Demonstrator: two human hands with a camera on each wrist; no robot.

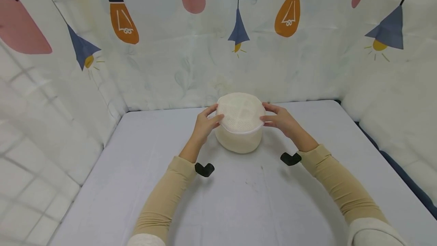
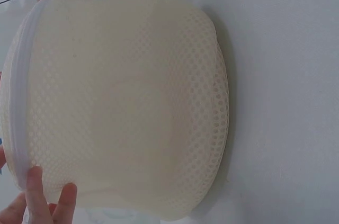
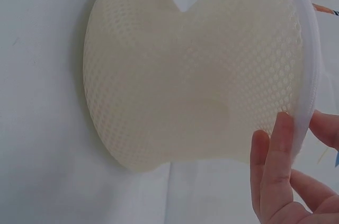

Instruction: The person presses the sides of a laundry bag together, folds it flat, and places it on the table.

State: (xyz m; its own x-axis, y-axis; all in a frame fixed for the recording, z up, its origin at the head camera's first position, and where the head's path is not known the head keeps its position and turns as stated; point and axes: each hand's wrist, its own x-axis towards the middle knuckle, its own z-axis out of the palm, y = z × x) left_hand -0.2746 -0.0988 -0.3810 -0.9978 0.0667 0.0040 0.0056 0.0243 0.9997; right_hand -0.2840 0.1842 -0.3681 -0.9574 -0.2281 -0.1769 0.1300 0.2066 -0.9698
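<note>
A cream mesh laundry bag [image 1: 240, 115], round like a drum with a white zipper band [image 2: 22, 94] about its top edge, stands on the table in the head view. My left hand [image 1: 206, 123] grips its top rim from the left, thumb on the lid side and fingers along the wall. Opposite it, my right hand [image 1: 280, 120] pinches the rim on the right in the same way. The right wrist view shows the mesh wall [image 3: 201, 81] caving inward between top and base. Both wrist views show the base close against the white surface.
The table [image 1: 235, 208] has a white cover and ends at a hanging cloth [image 1: 164, 75] printed with lamps and bulbs. More cloth hangs along the left and right sides. A black wrist mount [image 1: 204, 169] juts from the left cuff, another [image 1: 290, 158] from the right.
</note>
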